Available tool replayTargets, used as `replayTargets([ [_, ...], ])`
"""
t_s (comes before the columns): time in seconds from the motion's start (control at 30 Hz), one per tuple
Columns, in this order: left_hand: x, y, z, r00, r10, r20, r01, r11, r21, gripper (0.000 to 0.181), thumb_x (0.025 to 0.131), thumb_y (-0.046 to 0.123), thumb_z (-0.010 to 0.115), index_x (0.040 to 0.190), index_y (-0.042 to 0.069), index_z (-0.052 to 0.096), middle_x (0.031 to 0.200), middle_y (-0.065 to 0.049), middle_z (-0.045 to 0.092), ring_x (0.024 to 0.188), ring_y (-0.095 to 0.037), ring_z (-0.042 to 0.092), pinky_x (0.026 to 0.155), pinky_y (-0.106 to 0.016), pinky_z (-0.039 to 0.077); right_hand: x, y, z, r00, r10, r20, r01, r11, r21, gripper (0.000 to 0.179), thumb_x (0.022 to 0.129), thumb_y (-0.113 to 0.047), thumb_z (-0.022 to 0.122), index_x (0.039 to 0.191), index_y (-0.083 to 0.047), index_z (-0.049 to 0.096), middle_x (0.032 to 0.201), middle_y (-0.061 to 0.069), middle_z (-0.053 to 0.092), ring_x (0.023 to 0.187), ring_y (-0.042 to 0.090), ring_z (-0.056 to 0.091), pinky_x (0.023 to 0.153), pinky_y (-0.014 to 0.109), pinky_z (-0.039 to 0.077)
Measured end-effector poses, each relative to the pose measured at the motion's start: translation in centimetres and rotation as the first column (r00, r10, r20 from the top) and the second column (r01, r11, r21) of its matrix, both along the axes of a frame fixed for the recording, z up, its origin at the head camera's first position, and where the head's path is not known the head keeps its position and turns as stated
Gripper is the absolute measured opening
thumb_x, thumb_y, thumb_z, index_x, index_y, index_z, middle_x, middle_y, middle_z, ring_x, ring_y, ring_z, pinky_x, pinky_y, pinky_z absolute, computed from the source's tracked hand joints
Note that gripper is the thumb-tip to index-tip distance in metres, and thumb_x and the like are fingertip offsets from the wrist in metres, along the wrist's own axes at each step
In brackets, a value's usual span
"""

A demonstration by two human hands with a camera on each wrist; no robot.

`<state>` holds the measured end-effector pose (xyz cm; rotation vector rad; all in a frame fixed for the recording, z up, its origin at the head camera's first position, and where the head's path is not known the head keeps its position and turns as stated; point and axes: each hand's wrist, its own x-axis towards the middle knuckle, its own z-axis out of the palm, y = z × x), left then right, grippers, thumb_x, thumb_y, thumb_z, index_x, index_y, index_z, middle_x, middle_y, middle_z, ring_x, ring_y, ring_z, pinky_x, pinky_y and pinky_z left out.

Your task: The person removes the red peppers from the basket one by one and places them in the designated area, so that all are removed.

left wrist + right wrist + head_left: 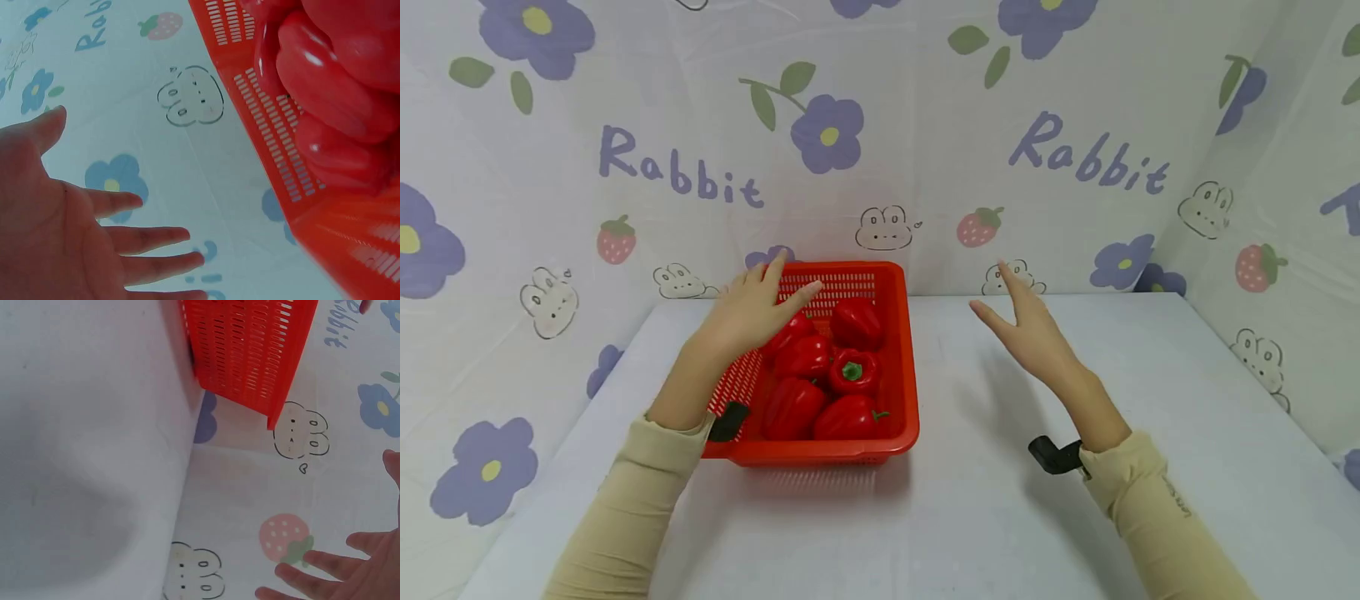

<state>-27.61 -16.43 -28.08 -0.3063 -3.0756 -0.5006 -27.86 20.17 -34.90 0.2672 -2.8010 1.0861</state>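
A red plastic basket (904, 358) with slotted walls stands on the white table, left of centre in the head view. Several glossy red bell peppers (805, 357) lie inside it, one turned with its green stem (852, 371) up. My left hand (747, 310) is raised over the basket's left side, fingers spread, holding nothing; it hides part of the rim. In the left wrist view its fingers (156, 239) are straight and apart from the peppers (331, 81). To the basket's right, my right hand (1030, 332) hovers above the table, fingers extended, with nothing in it.
Behind and beside the white table (970, 500) hangs a cloth (910, 167) printed with flowers, rabbits and strawberries. A black wrist mount (1054, 455) sticks out from the right cuff, another (728, 422) from the left cuff.
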Motion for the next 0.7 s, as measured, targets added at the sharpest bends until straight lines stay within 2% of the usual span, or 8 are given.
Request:
replayTargets([
  [0.13,0.9,-1.5,0.0,0.999,-0.011,0.052,0.008,0.999,0.05,0.092,0.095,0.071,0.028,0.158,0.01,0.001,0.159,-0.027,0.018,0.146,-0.046,0.02,0.118,-0.061,0.019,0.3,0.2,-0.8,0.999,-0.002,0.037,0.006,0.994,-0.112,0.084,0.094,-0.063,0.047,0.158,-0.029,0.004,0.162,0.012,0.022,0.144,0.039,0.031,0.111,0.063,0.031],
  [0.23,1.3,-2.9,-0.3,0.995,-0.011,0.103,0.003,0.996,0.086,0.094,0.095,0.07,0.028,0.157,0.008,-0.004,0.16,-0.027,0.013,0.147,-0.046,0.016,0.118,-0.062,0.016,0.4,0.4,-1.4,0.997,0.002,0.078,0.01,0.987,-0.159,0.084,0.094,-0.063,0.047,0.158,-0.029,0.005,0.161,0.014,0.025,0.143,0.037,0.033,0.11,0.062,0.034],
  [0.43,1.5,-5.7,-1.2,0.984,-0.016,0.176,-0.013,0.987,0.163,0.097,0.096,0.069,0.028,0.155,0.001,-0.008,0.161,-0.027,0.01,0.147,-0.048,0.015,0.118,-0.062,0.015,0.4,0.6,-2.3,0.994,0.012,0.109,0.009,0.983,-0.185,0.085,0.094,-0.066,0.045,0.158,-0.026,0.007,0.159,0.015,0.028,0.142,0.039,0.035,0.11,0.061,0.035],
  [0.6,1.8,-7.9,-1.7,0.969,-0.015,0.249,-0.027,0.986,0.162,0.096,0.096,0.069,0.024,0.155,0.001,-0.01,0.158,-0.032,0.014,0.142,-0.053,0.021,0.112,-0.068,0.024,0.4,0.7,-2.9,0.993,0.015,0.117,0.008,0.981,-0.194,0.085,0.094,-0.065,0.045,0.158,-0.023,0.008,0.159,0.016,0.028,0.142,0.04,0.035,0.11,0.062,0.034],
  [0.7,2.0,-8.9,-1.8,0.964,-0.026,0.263,-0.017,0.987,0.16,0.093,0.098,0.066,0.024,0.155,-0.001,-0.008,0.156,-0.035,0.015,0.14,-0.055,0.023,0.108,-0.07,0.028,0.4,0.7,-3.2,0.993,0.008,0.119,0.016,0.98,-0.199,0.085,0.094,-0.065,0.045,0.158,-0.024,0.009,0.159,0.016,0.03,0.141,0.041,0.036,0.11,0.062,0.034],
])
